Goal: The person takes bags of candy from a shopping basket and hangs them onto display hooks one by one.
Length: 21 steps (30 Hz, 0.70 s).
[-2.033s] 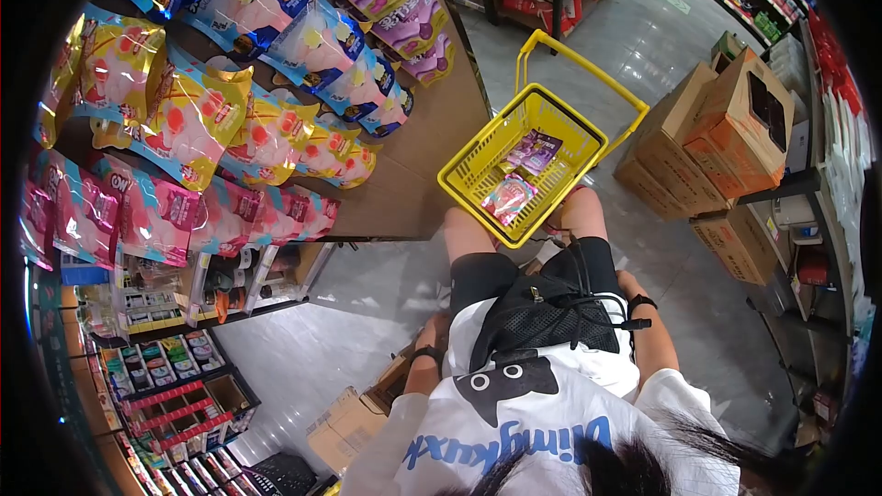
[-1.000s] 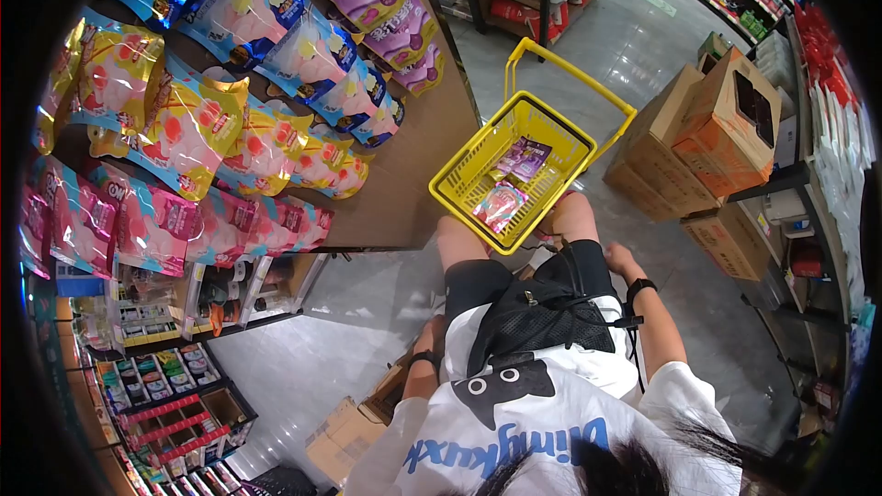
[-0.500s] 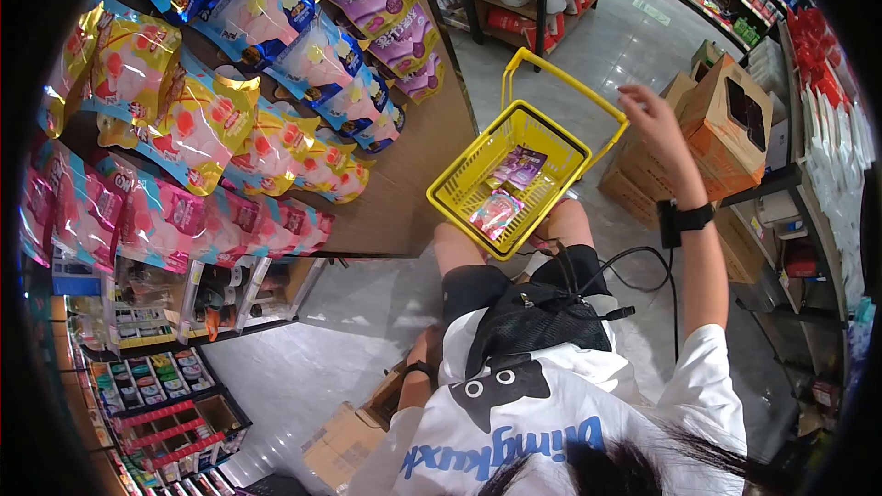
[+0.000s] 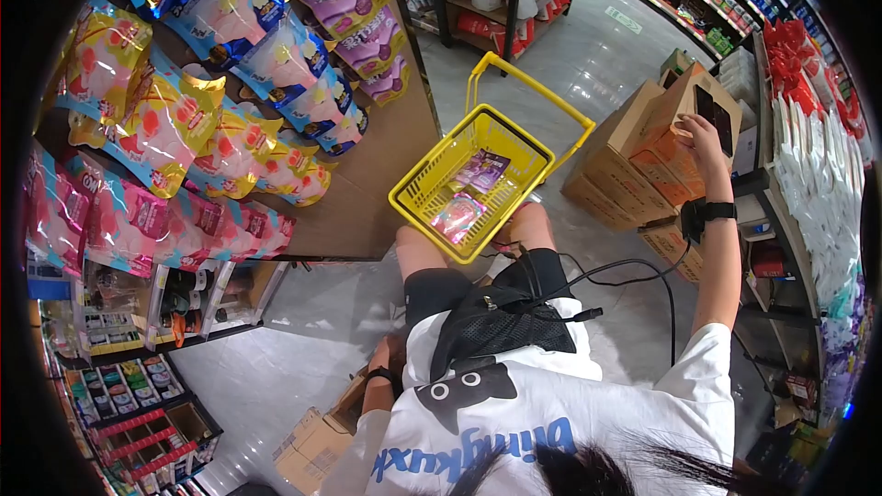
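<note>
My right hand (image 4: 703, 140) is at a flat black rectangular object (image 4: 714, 114) on an orange-brown cardboard box (image 4: 669, 135), its fingers partly bent and apart, with nothing seen in them. A black band circles that wrist. At my left side hangs my left hand (image 4: 388, 347), low by my thigh, its fingers hidden from view. Before my knees stands a yellow shopping basket (image 4: 404, 186) with its handle raised. Inside it lie a purple packet (image 4: 481, 171) and a pink packet (image 4: 458, 216).
Bagged sweets hang in rows on a brown display (image 4: 356, 211) at the left. More cartons (image 4: 602, 165) are stacked under the orange-brown box. White packets (image 4: 808, 165) line the right-hand shelf. A black cable (image 4: 634, 262) loops beside my waist bag (image 4: 501, 326).
My right hand has moved from beside the basket handle to the black object on the box. The view has shifted, so basket and shelves sit further left.
</note>
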Each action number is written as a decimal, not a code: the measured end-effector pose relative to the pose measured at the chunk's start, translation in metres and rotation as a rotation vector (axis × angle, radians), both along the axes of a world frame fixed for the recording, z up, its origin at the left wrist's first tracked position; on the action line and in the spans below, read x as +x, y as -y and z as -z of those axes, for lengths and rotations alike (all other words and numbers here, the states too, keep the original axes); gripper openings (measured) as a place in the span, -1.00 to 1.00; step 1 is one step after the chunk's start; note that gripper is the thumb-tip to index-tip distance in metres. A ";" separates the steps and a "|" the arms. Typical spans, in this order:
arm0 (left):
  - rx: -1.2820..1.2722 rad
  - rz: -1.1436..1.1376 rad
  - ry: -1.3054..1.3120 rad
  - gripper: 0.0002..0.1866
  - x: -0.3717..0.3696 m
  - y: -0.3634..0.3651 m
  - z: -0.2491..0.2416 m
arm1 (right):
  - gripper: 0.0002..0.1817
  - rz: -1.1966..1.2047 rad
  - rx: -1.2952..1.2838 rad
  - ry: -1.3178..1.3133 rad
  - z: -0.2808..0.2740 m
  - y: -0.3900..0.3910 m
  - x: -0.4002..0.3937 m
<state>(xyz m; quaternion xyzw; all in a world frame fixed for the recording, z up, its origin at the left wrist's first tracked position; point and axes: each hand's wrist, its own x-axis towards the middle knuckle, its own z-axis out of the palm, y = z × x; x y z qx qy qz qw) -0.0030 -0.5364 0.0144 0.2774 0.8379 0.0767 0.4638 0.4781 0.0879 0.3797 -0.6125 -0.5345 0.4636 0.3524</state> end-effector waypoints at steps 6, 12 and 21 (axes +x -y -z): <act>0.032 0.026 -0.031 -0.63 -0.013 -0.009 0.008 | -0.73 -0.080 0.077 -0.109 -0.036 0.000 0.008; 0.248 -0.139 0.018 -0.67 -0.038 -0.066 -0.014 | -0.71 -0.350 0.089 -0.056 -0.097 0.063 -0.045; 0.939 0.250 -0.214 -0.77 0.061 -0.251 -0.329 | -0.83 -1.352 0.098 0.323 -0.164 0.246 -0.133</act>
